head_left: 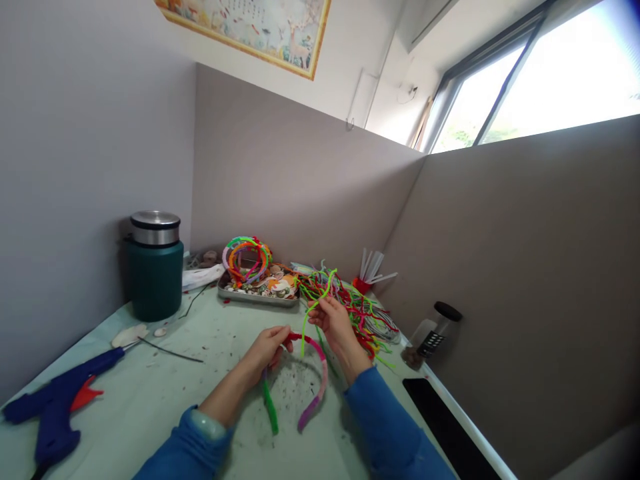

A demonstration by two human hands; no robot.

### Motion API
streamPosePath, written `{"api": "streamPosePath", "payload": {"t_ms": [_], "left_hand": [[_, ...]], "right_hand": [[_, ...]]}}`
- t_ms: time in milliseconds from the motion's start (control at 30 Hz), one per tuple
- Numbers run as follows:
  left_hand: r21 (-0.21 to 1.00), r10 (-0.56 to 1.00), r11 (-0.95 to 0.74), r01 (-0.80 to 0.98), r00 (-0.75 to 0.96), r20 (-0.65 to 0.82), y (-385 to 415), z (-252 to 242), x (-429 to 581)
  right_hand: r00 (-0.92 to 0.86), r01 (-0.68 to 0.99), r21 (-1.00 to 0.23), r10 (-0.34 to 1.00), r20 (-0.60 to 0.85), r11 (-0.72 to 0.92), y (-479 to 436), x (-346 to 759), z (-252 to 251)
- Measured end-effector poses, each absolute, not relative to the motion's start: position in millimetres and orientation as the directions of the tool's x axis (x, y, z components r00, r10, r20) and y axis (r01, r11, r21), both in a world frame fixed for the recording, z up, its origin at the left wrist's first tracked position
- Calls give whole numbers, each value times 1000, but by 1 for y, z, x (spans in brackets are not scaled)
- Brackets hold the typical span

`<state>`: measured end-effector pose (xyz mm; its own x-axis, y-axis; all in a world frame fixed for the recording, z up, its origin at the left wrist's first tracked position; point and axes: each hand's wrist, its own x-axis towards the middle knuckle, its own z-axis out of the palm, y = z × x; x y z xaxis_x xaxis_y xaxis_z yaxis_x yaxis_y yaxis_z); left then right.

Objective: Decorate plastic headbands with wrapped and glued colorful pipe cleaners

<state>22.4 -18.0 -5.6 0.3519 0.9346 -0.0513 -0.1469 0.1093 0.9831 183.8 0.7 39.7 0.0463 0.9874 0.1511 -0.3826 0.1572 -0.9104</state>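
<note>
In the lower centre of the frame, the left hand (273, 345) grips the band (323, 373) at its red top; the right hand (332, 321) pinches a lime stem (303, 328). For even winding, probably best to pin the stem's tip firmly, then coil under steady, gentle tension.

1. 11 o'clock: gold-bordered picture (250, 30), high up.
2. 2 o'clock: bright window (540, 87).
3. 4 o'clock: black-lidded clear jar (431, 339).
4. 5 o'clock: flat black strip (445, 427).
5. 8 o'clock: blue glue gun (63, 392), nozzle rightward.
6. 9 o'clock: green steel-topped flask (155, 280).
</note>
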Motion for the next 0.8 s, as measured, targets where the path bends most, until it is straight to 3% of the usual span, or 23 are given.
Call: {"api": "streamPosePath", "payload": {"t_ms": [200, 533, 667, 800], "left_hand": [[998, 937, -8, 61, 348, -14, -15, -12, 24], [999, 923, 31, 30, 383, -40, -17, -10, 24], [998, 925, 58, 0, 376, -54, -18, -7, 24], [996, 931, -6, 92, 364, -29, -16, -11, 23]], "right_hand": [[108, -374, -887, 962, 249, 272, -10, 176, 18], [85, -83, -952, 954, 287, 293, -14, 175, 5], [67, -71, -954, 956, 286, 290, -14, 173, 3], [22, -97, -960, 964, 263, 264, -15, 171, -1]]}}
